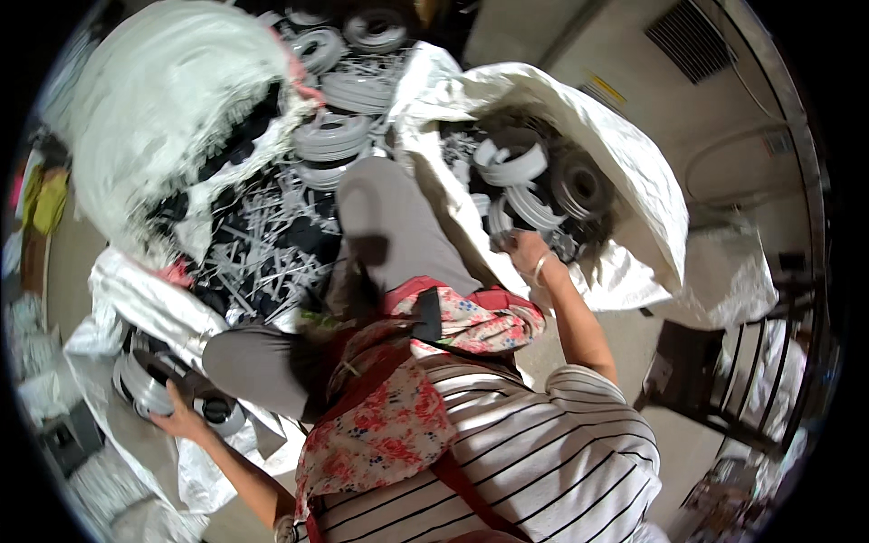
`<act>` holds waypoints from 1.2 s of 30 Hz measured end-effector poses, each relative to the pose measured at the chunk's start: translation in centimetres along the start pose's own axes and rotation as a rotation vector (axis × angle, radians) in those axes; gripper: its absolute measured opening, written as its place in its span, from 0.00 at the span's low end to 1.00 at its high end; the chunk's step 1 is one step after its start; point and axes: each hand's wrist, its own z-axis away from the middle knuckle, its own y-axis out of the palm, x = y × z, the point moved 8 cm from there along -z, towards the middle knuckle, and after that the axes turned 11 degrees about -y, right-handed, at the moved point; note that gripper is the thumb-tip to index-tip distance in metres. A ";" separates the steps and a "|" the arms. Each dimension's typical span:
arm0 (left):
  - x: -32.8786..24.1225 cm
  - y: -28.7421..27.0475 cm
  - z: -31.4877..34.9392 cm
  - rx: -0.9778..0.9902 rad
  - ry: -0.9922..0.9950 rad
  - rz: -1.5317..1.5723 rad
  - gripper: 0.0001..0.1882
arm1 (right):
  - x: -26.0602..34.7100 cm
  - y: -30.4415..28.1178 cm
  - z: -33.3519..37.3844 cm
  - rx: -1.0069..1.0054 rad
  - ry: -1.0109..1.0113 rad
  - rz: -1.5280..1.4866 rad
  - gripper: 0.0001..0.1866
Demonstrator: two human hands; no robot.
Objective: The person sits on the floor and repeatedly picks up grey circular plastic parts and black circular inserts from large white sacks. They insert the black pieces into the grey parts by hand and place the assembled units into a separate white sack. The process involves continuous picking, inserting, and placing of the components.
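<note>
My left hand [184, 418] is down at the left in an open white sack [90, 348], its fingers and thumb closed on the rim of a grey plastic ring [136, 385]. A second, darker round part lies beside that ring. Off to the right, my right hand [525, 253] reaches over the edge of another white sack [656, 195], fingers curled inward. What those fingers hold, if anything, is too dark to make out. Close by in that sack lie grey and black rings, among them a grey ring [536, 206] and a black ring [582, 185].
Between my legs spreads a heap of thin grey plastic sticks [272, 231] with black pieces. Stacked grey rings [330, 136] stand beyond. A bulging white sack [172, 100] leans over the heap from the left. At the right stands a dark chair [688, 366].
</note>
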 end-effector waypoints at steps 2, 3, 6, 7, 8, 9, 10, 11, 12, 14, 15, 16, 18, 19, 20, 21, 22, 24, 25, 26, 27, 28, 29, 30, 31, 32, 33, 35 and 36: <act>1.4 0.3 0.3 0.077 -0.065 -0.136 0.42 | 0.5 -1.0 -0.4 -0.184 0.006 0.223 0.22; 2.0 0.7 1.1 0.139 -0.163 -0.206 0.44 | 1.1 -1.3 -0.2 -0.187 0.007 0.216 0.24; -0.1 1.2 0.7 0.129 0.042 -0.321 0.46 | 8.9 -3.2 1.1 -0.345 -0.141 -0.215 0.20; -1.6 2.2 0.5 0.095 0.307 -0.292 0.42 | 11.6 -3.4 1.4 -0.436 -0.302 -0.238 0.18; -4.4 2.0 0.2 0.119 0.423 -0.203 0.37 | 12.6 -3.5 1.0 -0.468 -0.363 -0.012 0.15; -5.6 1.6 0.3 0.074 0.527 -0.148 0.36 | 17.2 -4.1 1.9 -0.469 -0.504 0.007 0.14; -5.6 1.4 0.0 0.049 0.524 -0.155 0.35 | 19.6 -3.9 2.5 -0.497 -0.627 0.034 0.12; -5.3 0.8 0.1 0.026 0.522 -0.168 0.34 | 22.3 -3.6 2.6 -0.465 -0.666 -0.028 0.12; -4.7 0.5 0.3 0.015 0.499 -0.154 0.34 | 24.0 -3.7 2.4 -0.458 -0.733 0.025 0.11; -3.8 1.5 0.4 -0.001 0.503 -0.158 0.35 | 25.2 -3.2 1.8 -0.478 -0.777 0.059 0.10; -3.1 2.1 0.0 0.017 0.488 -0.183 0.36 | 25.6 -3.3 1.4 -0.489 -0.748 0.021 0.10; -2.3 3.1 -0.4 0.020 0.450 -0.198 0.36 | 26.1 -3.4 1.3 -0.484 -0.729 0.034 0.10; -0.6 3.8 -1.6 -0.002 0.377 -0.223 0.36 | 27.1 -3.3 1.2 -0.504 -0.745 0.041 0.10; 0.1 3.9 -2.1 -0.016 0.343 -0.233 0.36 | 27.1 -3.1 1.0 -0.504 -0.748 0.055 0.10; 0.8 3.8 -2.6 -0.029 0.311 -0.241 0.36 | 27.2 -2.9 0.8 -0.506 -0.749 0.069 0.10; 1.6 3.9 -3.1 0.013 0.265 -0.194 0.36 | 27.3 -2.7 0.6 -0.508 -0.748 0.083 0.10; 1.8 3.9 -3.6 0.062 0.221 -0.142 0.36 | 27.5 -2.5 0.7 -0.520 -0.749 0.118 0.11; 2.7 3.6 -4.6 0.017 0.225 0.039 0.30 | 27.5 -2.4 0.8 -0.523 -0.713 0.026 0.11; 4.1 2.9 -5.5 -0.036 0.113 0.081 0.27 | 27.5 -2.5 0.7 -0.526 -0.693 -0.018 0.11; 5.5 1.7 -6.6 -0.084 0.009 0.122 0.25 | 25.6 -2.8 0.1 -0.544 -0.642 -0.057 0.11; 7.3 0.6 -7.7 -0.131 -0.095 0.163 0.23 | 23.0 -3.1 -0.9 -0.564 -0.590 -0.094 0.11; 11.1 -0.5 -8.8 -0.230 -0.198 0.151 0.20 | 20.5 -3.2 -1.9 -0.566 -0.500 -0.214 0.13; 15.8 -1.4 -9.6 -0.329 -0.301 0.139 0.17 | 16.5 -3.4 -3.5 -0.610 -0.434 -0.073 0.14; 19.2 -1.2 -10.6 -0.249 -0.352 -0.020 0.19 | 12.5 -1.6 -4.9 -0.409 -0.348 -0.131 0.13; 22.3 -1.0 -11.4 -0.168 -0.399 -0.181 0.21 | 10.2 0.3 -5.7 -0.208 -0.262 -0.190 0.13; 25.0 -0.6 -11.4 -0.035 -0.459 -0.296 0.23 | 10.3 1.5 -4.7 -0.079 -0.151 -0.401 0.13; 27.4 0.0 -11.4 0.098 -0.513 -0.410 0.24 | 11.5 2.9 -3.1 0.050 -0.038 -0.612 0.15; 30.5 1.3 -11.5 0.196 -0.472 -0.522 0.28 | 11.7 4.5 -2.3 0.136 -0.114 -1.037 0.18; 31.5 1.3 -11.3 0.200 -0.433 -0.519 0.29 | 14.7 4.8 -1.3 0.191 -0.112 -1.160 0.18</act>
